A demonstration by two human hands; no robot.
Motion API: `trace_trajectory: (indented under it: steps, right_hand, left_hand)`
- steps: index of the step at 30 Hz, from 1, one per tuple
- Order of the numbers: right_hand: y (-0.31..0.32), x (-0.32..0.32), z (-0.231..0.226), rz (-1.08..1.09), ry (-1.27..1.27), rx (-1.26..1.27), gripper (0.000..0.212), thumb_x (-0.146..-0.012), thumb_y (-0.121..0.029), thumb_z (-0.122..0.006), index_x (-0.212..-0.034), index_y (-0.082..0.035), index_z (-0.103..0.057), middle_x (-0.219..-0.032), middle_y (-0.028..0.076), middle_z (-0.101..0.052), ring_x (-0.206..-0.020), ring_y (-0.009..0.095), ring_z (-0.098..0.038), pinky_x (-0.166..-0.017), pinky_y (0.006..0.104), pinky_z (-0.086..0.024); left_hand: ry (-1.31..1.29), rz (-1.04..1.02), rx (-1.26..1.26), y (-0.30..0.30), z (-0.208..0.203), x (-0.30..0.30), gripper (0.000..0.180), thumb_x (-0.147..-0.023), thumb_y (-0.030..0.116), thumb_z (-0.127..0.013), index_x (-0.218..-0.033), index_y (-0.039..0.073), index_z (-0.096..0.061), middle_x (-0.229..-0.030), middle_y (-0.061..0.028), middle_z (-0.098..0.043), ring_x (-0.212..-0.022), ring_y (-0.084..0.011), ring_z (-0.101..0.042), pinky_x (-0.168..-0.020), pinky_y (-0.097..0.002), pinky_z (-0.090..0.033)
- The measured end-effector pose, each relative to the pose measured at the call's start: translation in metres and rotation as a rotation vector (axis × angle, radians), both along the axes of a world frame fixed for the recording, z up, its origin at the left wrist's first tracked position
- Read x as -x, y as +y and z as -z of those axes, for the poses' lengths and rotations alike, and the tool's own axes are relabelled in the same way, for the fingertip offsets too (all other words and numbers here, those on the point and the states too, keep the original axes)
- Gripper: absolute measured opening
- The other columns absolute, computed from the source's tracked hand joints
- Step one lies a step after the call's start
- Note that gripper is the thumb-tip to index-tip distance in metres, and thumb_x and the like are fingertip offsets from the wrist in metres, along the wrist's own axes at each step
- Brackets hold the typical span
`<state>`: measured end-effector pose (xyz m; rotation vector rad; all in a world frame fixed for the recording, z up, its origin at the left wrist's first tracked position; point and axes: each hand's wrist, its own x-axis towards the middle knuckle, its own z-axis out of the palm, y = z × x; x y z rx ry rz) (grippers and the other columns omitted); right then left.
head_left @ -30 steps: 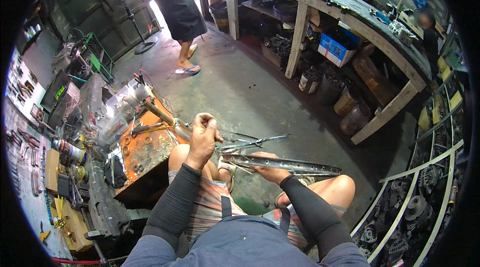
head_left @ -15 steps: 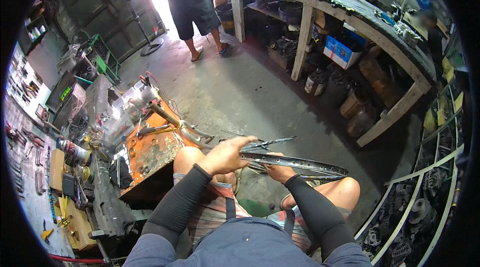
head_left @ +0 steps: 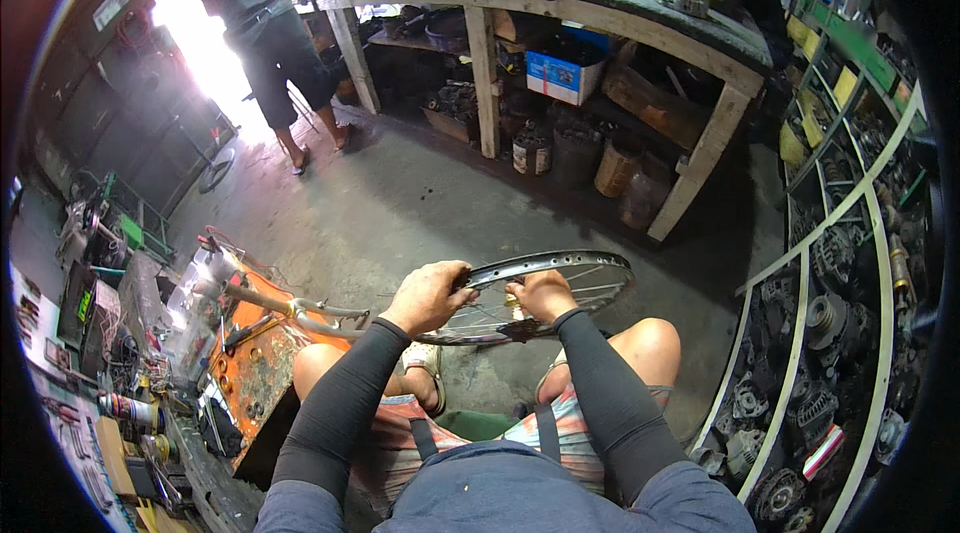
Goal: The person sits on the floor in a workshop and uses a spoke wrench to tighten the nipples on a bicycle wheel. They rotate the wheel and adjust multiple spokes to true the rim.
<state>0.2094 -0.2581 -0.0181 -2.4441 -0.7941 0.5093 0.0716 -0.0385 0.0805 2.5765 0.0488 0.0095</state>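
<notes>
Between my knees is a bicycle wheel (head_left: 592,259) without a tyre, tilted, with a dark drilled rim, thin spokes and a hub. My left hand (head_left: 428,299) is closed on the rim at its left side, thumb and fingers bent around the edge. My right hand (head_left: 545,295) is closed at the wheel too, beside the rim and over the spokes near the hub; its palm side is hidden. Just left of the wheel, a bare metal bicycle fork (head_left: 300,309) lies across an orange, worn metal stand (head_left: 262,358).
A long workbench (head_left: 600,18) stands ahead, with a blue-white box (head_left: 562,76) and canisters (head_left: 532,149) beneath. Shelves of metal parts (head_left: 800,413) line the right. Tools and boxes crowd the left bench (head_left: 185,463). Another person (head_left: 265,43) stands by the bright doorway.
My left hand's outstretched fingers have closed on the rim. The wheel has tipped from nearly edge-on to show its ring and spokes. My view has swung right; the other person has shifted.
</notes>
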Motion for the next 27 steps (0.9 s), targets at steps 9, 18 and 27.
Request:
trace_trajectory:
  steps: [9, 18, 27]
  right_hand:
    - [-0.027, -0.012, -0.001, -0.103, 0.081, 0.008, 0.034, -0.102, -0.035, -0.077, -0.121, -0.009, -0.088, -0.113, 0.024, -0.084, -0.109, 0.042, -0.081, -0.099, 0.0535, -0.062]
    - [0.008, 0.006, 0.026, -0.100, 0.337, -0.359, 0.039, -0.104, -0.032, -0.082, -0.132, -0.005, -0.085, -0.116, 0.021, -0.087, -0.106, 0.027, -0.082, -0.099, 0.0423, -0.061]
    - [0.045, 0.030, 0.050, -0.043, 0.410, -0.408, 0.028, -0.108, -0.022, -0.079, -0.128, -0.002, -0.084, -0.119, 0.015, -0.087, -0.107, 0.023, -0.081, -0.099, 0.0376, -0.061]
  left_hand:
    - [0.029, -0.028, -0.294, -0.030, -0.036, -0.035, 0.034, -0.101, 0.037, -0.083, -0.113, 0.005, -0.084, -0.104, -0.0227, -0.083, -0.101, -0.0432, -0.082, -0.092, -0.0547, -0.064]
    - [0.039, -0.030, -0.306, -0.032, -0.024, -0.062, 0.038, -0.101, 0.040, -0.085, -0.117, 0.005, -0.085, -0.104, -0.0223, -0.085, -0.101, -0.0439, -0.083, -0.092, -0.0538, -0.065]
    - [0.213, 0.020, 0.006, 0.013, -0.053, -0.047, 0.066, -0.089, 0.023, -0.099, -0.147, 0.002, -0.075, -0.134, -0.0229, -0.083, -0.124, -0.0363, -0.082, -0.108, -0.0438, -0.063]
